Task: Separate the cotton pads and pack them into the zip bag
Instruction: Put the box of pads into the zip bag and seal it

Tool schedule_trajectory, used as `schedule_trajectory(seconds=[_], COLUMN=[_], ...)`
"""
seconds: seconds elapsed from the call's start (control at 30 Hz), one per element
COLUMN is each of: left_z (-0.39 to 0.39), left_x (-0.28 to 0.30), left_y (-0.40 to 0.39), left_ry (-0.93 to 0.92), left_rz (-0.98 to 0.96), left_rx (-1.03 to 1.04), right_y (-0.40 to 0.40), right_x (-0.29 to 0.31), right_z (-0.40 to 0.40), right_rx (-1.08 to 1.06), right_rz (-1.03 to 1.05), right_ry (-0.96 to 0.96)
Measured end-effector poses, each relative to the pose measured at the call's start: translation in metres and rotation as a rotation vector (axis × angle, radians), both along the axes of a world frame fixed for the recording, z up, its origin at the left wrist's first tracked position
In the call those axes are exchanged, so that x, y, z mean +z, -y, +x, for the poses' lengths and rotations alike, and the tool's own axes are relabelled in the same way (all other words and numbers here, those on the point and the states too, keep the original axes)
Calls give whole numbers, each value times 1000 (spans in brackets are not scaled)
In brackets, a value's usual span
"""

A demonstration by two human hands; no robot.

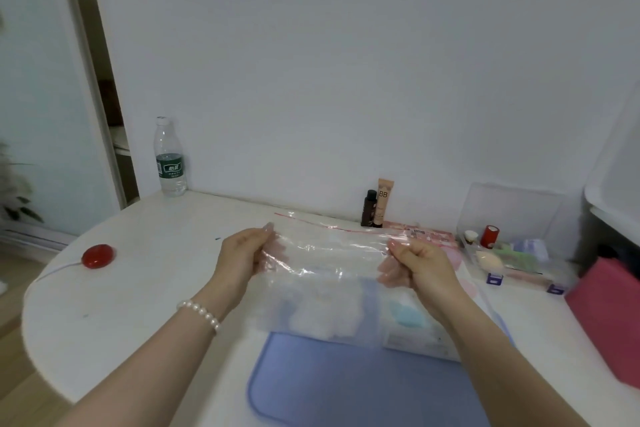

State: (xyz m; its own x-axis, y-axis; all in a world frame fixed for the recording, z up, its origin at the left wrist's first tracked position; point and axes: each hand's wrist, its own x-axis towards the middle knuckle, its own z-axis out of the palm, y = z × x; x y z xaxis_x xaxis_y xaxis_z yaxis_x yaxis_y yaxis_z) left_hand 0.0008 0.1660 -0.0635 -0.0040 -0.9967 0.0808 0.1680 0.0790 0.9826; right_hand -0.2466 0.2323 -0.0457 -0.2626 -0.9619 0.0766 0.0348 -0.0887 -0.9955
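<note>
With your left hand (242, 253) and right hand (414, 262) each pinching the zip bag (329, 253) near its mouth above the worktop (138, 288), pull the two lips apart evenly so the pads inside don't spill.

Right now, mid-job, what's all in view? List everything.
zip bag: one, clear with red strip, held up over the table
cotton pads: several, white, seen through the bag
blue mat: one, near table edge
table: one, white
water bottle: one, clear, far left by wall
red round object: one, left, on a cord
tubes: two, dark and beige, by wall
clear box: one, right
hands: left and right, each pinching the bag's top
</note>
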Motion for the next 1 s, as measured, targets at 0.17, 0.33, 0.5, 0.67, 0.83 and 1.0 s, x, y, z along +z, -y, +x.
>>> schedule_trajectory(seconds=[0.17, 0.33, 0.5, 0.67, 0.83, 1.0], left_z=[-1, -11, -8, -13, -19, -20], left_x=[15, 25, 23, 13, 3, 5], left_y=[-1, -5, -7, -7, -10, -9], left_ry=[-39, -86, -85, -130, -191, -245], left_rz=[32, 50, 57, 92, 122, 99], left_rx=[-193, -197, -151, -58, -22, -15], right_y=[-6, -5, -6, -2, -2, -1], right_x=[0, 3, 3, 1, 2, 6], right_z=[-5, -3, -5, -3, -9, -14], right_rx=[39, 60, 61, 19, 61, 79], right_rz=[18, 9, 25, 73, 144, 144], right_ry=[37, 31, -15, 31, -1, -44])
